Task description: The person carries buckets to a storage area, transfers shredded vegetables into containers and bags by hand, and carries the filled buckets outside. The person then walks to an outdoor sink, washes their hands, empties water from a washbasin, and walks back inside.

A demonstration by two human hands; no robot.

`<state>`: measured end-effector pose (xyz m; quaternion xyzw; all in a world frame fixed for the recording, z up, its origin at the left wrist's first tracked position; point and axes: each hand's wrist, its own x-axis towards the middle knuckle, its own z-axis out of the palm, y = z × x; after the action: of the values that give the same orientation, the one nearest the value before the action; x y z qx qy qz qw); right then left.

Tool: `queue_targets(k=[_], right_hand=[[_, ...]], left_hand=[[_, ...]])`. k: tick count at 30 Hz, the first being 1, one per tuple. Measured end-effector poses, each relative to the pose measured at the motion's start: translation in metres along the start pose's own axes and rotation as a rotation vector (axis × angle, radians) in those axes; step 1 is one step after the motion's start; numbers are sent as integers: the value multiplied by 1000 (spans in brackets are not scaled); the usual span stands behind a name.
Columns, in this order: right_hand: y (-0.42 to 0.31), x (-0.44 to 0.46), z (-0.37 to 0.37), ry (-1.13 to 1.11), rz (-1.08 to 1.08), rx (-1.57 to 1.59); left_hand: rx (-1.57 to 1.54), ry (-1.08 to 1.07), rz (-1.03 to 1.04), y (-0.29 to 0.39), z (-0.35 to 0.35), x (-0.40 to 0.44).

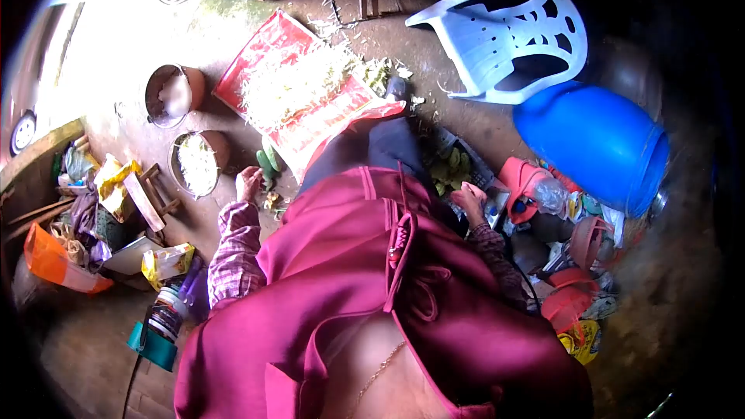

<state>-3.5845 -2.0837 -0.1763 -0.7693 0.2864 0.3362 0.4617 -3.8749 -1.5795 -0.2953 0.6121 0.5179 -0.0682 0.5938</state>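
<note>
head-worn, looking forward and down: close above the shiny maroon fabric garment (334, 256) at six o'clock, farther from the pale openwork plastic chair (493, 53) at one o'clock.

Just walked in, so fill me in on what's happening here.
A person's left hand is beside some long green vegetables, and the right hand is near leafy greens; whether either holds anything is unclear. Ahead, pale shreds are heaped on a red-and-white sheet. More shreds lie in the nearer pot, left of the sheet. A blue barrel lies at the right.
</note>
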Motion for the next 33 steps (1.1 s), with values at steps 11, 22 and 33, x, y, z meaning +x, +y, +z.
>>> queue_targets(k=[11, 22, 33], right_hand=[[-63, 40, 10, -200, -107, -134], [-53, 48, -13, -200, -101, -140], [-85, 89, -51, -304, -711, -453]], left_hand=[[-3, 114, -453, -58, -16, -128], [-212, 85, -95, 44, 23, -43], [-223, 204, -196, 7, 63, -71]])
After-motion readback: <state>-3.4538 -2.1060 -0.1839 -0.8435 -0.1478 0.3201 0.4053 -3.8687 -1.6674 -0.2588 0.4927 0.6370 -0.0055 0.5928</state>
